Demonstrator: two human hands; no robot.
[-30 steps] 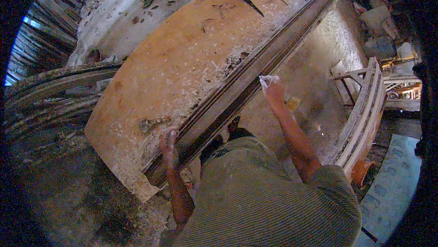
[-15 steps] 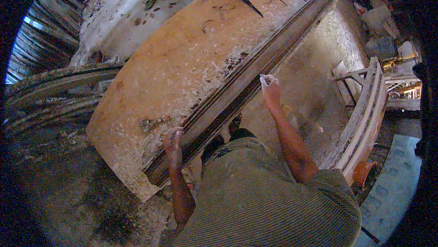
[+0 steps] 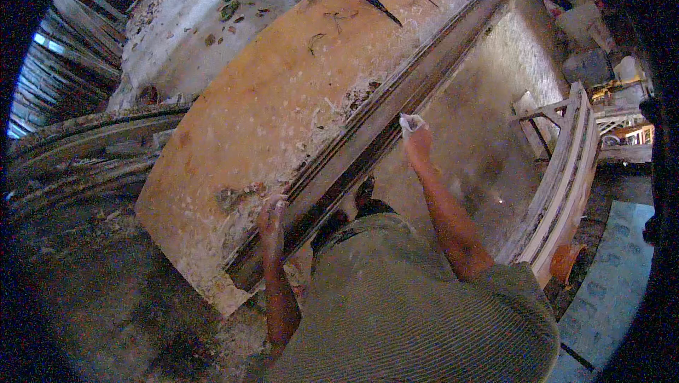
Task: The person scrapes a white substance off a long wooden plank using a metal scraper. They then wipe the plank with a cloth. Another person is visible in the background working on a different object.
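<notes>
I watch two hands, set apart; the right hand (image 3: 417,140) is closed, but I cannot tell whether the left hand (image 3: 271,217) grips. One orange tabletop (image 3: 262,103) spreads beyond both, with open room mid-board. One long dark beam (image 3: 368,134) lines its edge, touching the left hand. One white wad (image 3: 409,123) fills the right.

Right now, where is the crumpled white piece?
In the head view, the crumpled white piece is in the right hand, right of centre, by the lower edge of the long wooden beam.
</notes>
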